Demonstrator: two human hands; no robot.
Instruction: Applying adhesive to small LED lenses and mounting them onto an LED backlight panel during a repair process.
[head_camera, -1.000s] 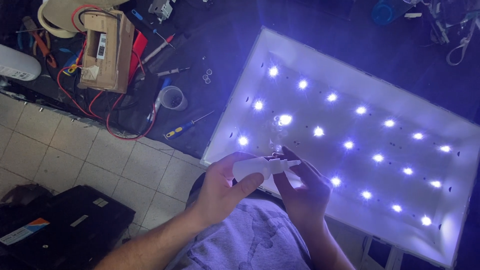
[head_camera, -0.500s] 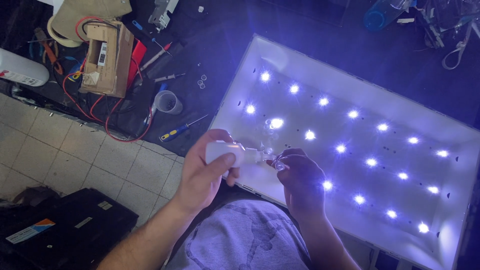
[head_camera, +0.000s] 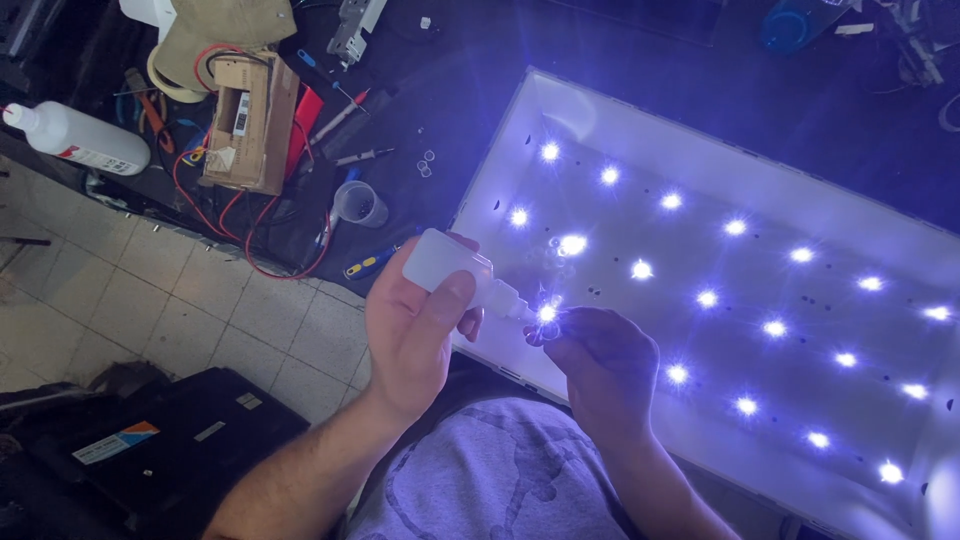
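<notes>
The left hand (head_camera: 415, 325) is closed around a small white squeeze bottle (head_camera: 450, 268), thumb pressed on its side and fingers wrapped behind. The bottle is tilted, its nozzle (head_camera: 510, 300) pointing toward the lower right, just beside the fingertips of the right hand (head_camera: 595, 365).

The right hand sits at the centre of the frame, fingers pinched together on a small item at the point where one light glares (head_camera: 547, 313); the item itself is washed out by the glare and cannot be identified. The nozzle tip is at or next to that pinch; whether it touches cannot be told.

Both hands hover over the near edge of a white backlight panel (head_camera: 760, 150) that fills the right half of the frame. Rows of lit LEDs (head_camera: 708, 298) run across it, each shining bright blue-white. A few small clear lenses (head_camera: 556, 250) lie on the panel near one LED, above the hands.

At upper left, on a dark tabletop (head_camera: 440, 90), lie a cardboard box (head_camera: 250, 120), red wires (head_camera: 265, 245), a small clear cup (head_camera: 358, 203), screwdrivers (head_camera: 340, 118) and a roll of tape (head_camera: 165, 78). A white bottle (head_camera: 75, 140) lies on its side at the far left edge. Tiled floor (head_camera: 170, 300) shows at left, with a black case (head_camera: 160, 445) at lower left. The person's grey shirt (head_camera: 500, 480) occupies the bottom centre.
</notes>
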